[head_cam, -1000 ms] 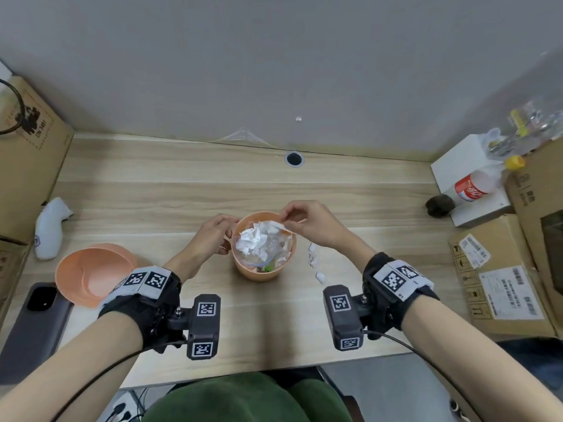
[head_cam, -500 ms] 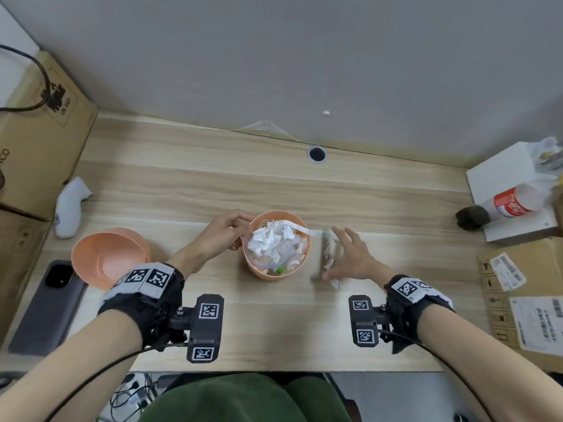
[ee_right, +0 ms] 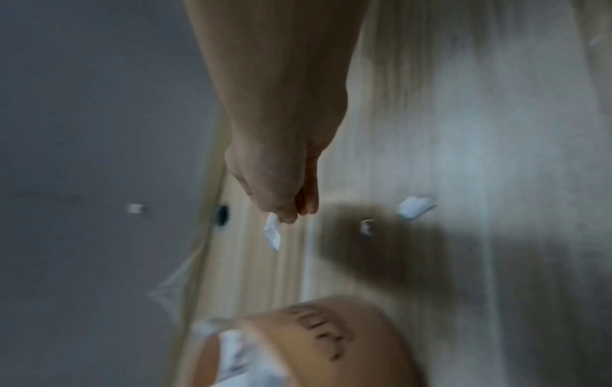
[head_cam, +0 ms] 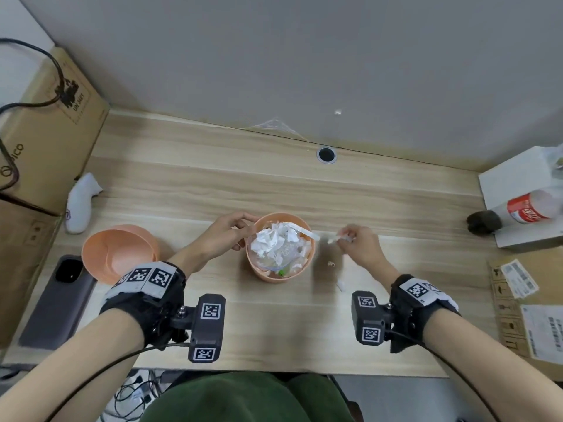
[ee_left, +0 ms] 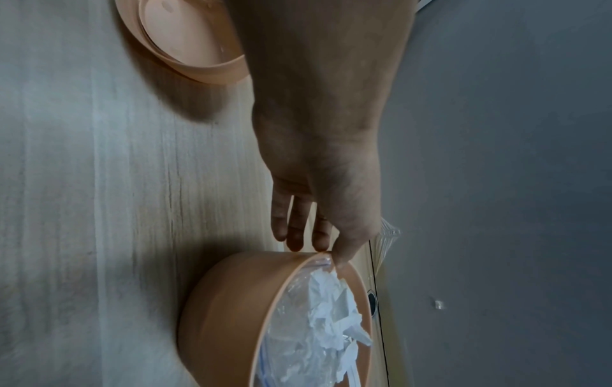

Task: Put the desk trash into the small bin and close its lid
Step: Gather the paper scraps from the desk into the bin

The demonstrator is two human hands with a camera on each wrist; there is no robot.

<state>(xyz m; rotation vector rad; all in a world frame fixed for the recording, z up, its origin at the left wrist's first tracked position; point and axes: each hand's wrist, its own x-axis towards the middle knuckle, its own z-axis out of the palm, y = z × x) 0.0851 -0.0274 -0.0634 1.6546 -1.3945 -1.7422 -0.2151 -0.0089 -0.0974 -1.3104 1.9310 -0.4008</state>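
Head view: mid-worktop, the small bin, packed with crumpled paper, stands between both hands; its lid lies toward the left edge. Left wrist view: the left hand pinches the bin's rim. Right wrist view: raised right hand pinches a paper scrap; two scraps lie below.

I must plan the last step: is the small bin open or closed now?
Open. The small bin shows paper inside, and its lid lies apart on the desk.
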